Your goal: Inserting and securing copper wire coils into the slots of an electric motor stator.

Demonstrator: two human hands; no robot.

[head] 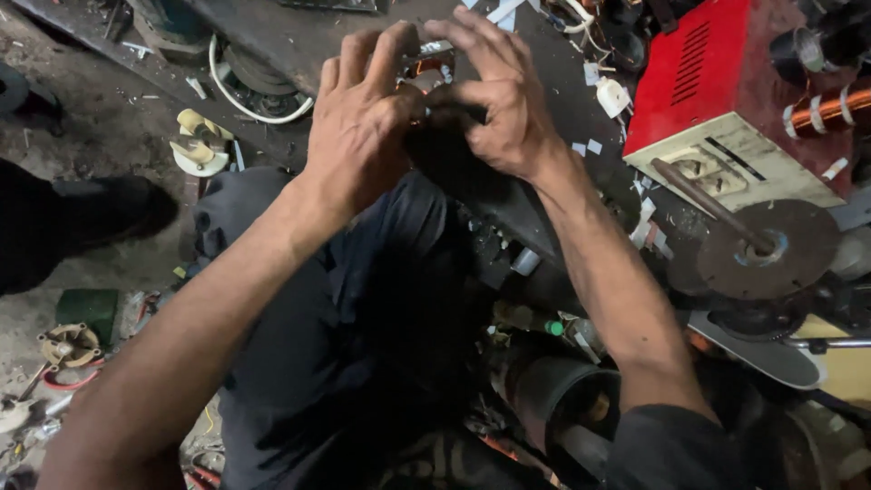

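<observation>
Both of my hands are raised together over a dark workbench [299, 36]. My left hand [358, 127] and my right hand [499, 95] close around a small motor part with copper winding [425, 74], which shows only in the gap between the fingers. Most of the part is hidden by my fingers. My forearms run down to the frame's lower edge over my dark trousers [363, 318].
A red and cream electrical box [717, 91] stands at the right, with a rusty disc on a rod [771, 249] in front. Copper coils [830, 109] lie at far right. A white cable [254, 109], a cream plastic fan piece [201, 143] and scattered scraps lie at left.
</observation>
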